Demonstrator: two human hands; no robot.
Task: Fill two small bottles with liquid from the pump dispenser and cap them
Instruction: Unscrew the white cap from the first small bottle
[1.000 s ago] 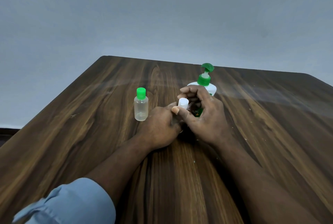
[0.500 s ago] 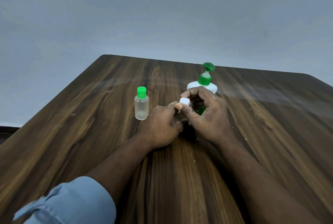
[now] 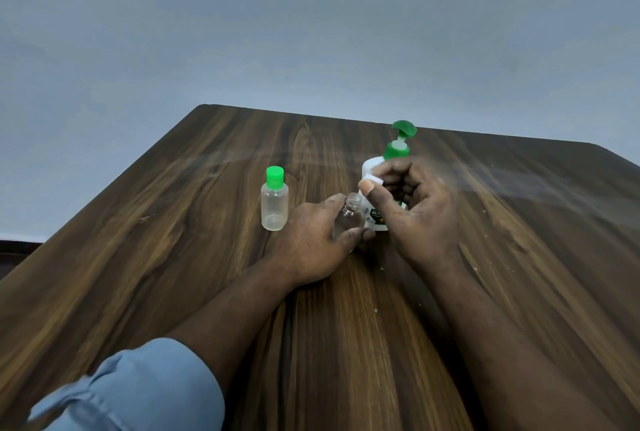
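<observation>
— What is hidden behind the hands?
— Much of the pump dispenser (image 3: 398, 150) is covered by the right hand (image 3: 420, 212). Its label (image 3: 375, 217) is half masked and too small to be read. The white cap (image 3: 375, 179) is largely buried between thumb and fingers. The far side of the uncapped bottle (image 3: 349, 216) is wrapped by the left hand (image 3: 311, 240).
— And at the edges?
— The table (image 3: 173, 257) is cut off left, right and near, the blue sleeve (image 3: 138, 392) near.

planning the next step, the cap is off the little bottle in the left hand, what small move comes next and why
Probably set the white cap down on the table. The left hand grips the small clear bottle, its mouth open, and the right hand pinches the cap, so it needs freeing to press the pump dispenser behind them.
</observation>
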